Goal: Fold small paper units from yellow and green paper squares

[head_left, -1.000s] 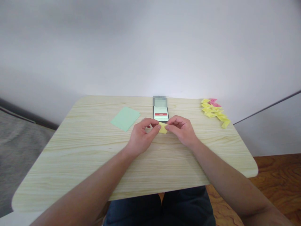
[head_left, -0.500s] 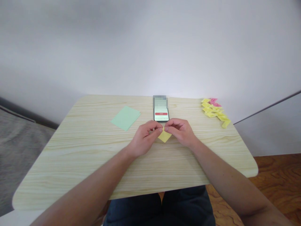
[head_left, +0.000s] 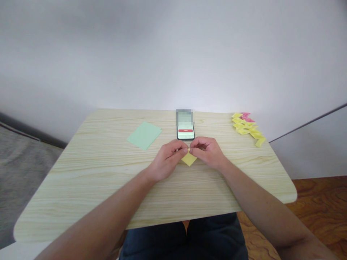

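A small piece of yellow paper (head_left: 189, 159) is pinched between both hands, one corner pointing toward me. My left hand (head_left: 168, 159) grips its upper left edge between thumb and fingers. On the opposite edge, my right hand (head_left: 208, 151) pinches the paper the same way, and the two thumb tips nearly meet at the top. Fingers cover the paper's far part, so its folds there are hidden. Just beyond the hands lies a phone (head_left: 185, 133) with a lit screen showing a red bar.
Light green paper sheets (head_left: 144, 135) lie stacked on the left of the wooden table (head_left: 103, 173). Several folded yellow paper pieces (head_left: 244, 126) and a pink one (head_left: 247, 117) sit at the back right. A white wall (head_left: 173, 54) rises behind the table.
The yellow paper and both hands have shifted very slightly toward me. Both hands keep their pinch on it, and the other things stay where they were.
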`<state>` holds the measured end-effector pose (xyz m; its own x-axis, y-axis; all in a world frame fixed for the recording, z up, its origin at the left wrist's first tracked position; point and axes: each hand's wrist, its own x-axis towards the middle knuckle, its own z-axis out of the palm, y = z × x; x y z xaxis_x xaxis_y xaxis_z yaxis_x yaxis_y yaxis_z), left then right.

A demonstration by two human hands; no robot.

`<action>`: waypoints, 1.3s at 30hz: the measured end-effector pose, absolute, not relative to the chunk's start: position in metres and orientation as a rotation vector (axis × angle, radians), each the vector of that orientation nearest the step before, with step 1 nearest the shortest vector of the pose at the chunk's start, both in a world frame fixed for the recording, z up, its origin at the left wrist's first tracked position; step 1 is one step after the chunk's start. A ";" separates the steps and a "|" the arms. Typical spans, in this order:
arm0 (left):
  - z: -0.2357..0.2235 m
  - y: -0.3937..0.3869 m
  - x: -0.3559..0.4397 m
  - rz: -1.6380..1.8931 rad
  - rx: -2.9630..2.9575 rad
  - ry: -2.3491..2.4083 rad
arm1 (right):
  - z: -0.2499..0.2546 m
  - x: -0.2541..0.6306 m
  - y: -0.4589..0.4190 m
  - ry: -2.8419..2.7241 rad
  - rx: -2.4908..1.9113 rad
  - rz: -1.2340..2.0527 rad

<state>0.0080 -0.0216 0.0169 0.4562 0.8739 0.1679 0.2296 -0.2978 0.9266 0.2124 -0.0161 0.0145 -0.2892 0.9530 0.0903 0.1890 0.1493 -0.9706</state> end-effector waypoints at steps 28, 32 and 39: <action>0.014 -0.023 0.013 0.967 1.923 1.127 | 0.015 0.213 -0.017 -1.687 -1.075 1.045; 0.013 -0.024 0.013 0.979 1.965 1.128 | 0.014 0.212 -0.017 -1.668 -1.058 1.020; 0.013 -0.023 0.012 1.203 2.054 1.108 | 0.016 0.212 -0.017 -1.681 -1.023 0.934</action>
